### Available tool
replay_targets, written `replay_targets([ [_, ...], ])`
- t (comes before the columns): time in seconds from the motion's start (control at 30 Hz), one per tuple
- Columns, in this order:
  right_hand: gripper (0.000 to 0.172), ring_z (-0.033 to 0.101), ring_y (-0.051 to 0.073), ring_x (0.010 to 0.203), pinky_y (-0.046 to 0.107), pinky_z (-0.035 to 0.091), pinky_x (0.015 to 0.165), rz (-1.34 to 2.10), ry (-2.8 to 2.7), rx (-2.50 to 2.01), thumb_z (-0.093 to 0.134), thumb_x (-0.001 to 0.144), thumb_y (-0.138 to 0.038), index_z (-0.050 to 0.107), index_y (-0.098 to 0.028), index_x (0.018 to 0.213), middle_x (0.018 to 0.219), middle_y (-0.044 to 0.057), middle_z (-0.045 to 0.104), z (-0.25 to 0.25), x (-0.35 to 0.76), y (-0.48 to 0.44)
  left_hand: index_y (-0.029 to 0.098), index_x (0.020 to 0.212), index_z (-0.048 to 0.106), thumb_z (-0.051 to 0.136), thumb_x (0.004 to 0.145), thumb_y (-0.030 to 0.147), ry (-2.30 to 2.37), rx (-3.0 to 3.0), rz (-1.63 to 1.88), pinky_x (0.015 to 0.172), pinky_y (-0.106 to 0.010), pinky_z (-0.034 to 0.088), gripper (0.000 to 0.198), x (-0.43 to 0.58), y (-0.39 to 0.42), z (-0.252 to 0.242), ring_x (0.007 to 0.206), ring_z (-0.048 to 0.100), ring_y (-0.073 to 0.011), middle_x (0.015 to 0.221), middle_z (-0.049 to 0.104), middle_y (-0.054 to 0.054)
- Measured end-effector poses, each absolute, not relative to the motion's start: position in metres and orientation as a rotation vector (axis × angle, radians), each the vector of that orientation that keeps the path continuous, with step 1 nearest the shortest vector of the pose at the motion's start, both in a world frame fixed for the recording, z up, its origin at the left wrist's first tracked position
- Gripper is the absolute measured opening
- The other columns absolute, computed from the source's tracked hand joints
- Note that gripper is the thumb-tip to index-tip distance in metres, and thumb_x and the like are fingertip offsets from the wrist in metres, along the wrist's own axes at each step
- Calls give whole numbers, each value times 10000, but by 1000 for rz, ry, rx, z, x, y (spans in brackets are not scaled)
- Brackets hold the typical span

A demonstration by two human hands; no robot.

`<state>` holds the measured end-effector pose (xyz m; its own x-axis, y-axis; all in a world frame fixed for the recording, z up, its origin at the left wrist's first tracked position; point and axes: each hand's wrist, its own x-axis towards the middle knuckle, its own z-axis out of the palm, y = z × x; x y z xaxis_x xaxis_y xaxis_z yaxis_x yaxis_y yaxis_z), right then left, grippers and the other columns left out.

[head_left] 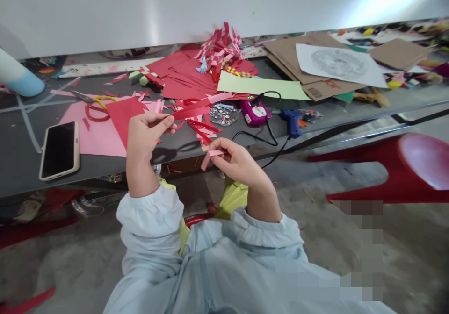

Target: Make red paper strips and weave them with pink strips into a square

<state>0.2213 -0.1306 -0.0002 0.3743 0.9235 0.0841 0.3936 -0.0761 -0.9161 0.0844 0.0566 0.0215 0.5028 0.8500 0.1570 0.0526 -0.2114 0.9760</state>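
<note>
My left hand [149,132] pinches the left end of a red paper strip [191,110], which stretches to the right above the table edge. Beside and below it, my right hand [235,160] has its fingers closed on a short pink paper strip [206,160] with a bent end hanging down. Left of my left hand lie a red paper sheet [122,115] and a pink paper sheet [100,139]. Scissors [96,108] with yellow and red handles rest on the paper. Loose red strips [205,129] are scattered between my hands.
A phone [59,150] lies at the left edge. Behind are stacked red sheets [185,78], woven checkered paper [224,47] and a pale green strip [263,86]. A purple box [254,112] and a blue glue gun [292,122] trail black cables. A red stool [386,164] stands right.
</note>
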Motion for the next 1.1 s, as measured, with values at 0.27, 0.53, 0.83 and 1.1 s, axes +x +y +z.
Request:
replay_targets([
  [0.27,340,464,135,670,283,403,668,627,-1029,-1616,426,977,-458,562,-218,777,753,4,598,-1,220,-138,180,809,773,764,733,352,725,1633,871,724,-314,628,188,88,55,21,646,713,-156,733,761,-43],
  [0.53,212,519,124,613,256,394,511,560,-814,-1247,681,854,-456,677,-247,818,703,-10,590,6,221,-145,215,806,785,713,760,284,646,1809,931,746,-295,613,110,96,46,23,707,727,-157,719,766,-7],
  [0.83,301,681,197,795,346,577,643,270,-746,-1113,711,790,-564,628,-278,743,836,26,691,21,214,-149,295,882,802,721,804,272,505,2089,1041,805,-315,593,115,99,37,24,842,751,-183,890,796,14],
  [1.1,328,721,191,858,335,603,703,260,-649,-1062,745,748,-584,617,-282,743,875,11,709,24,208,-142,302,889,802,745,798,280,429,2147,976,731,-289,571,110,103,34,19,770,728,-163,849,793,3],
])
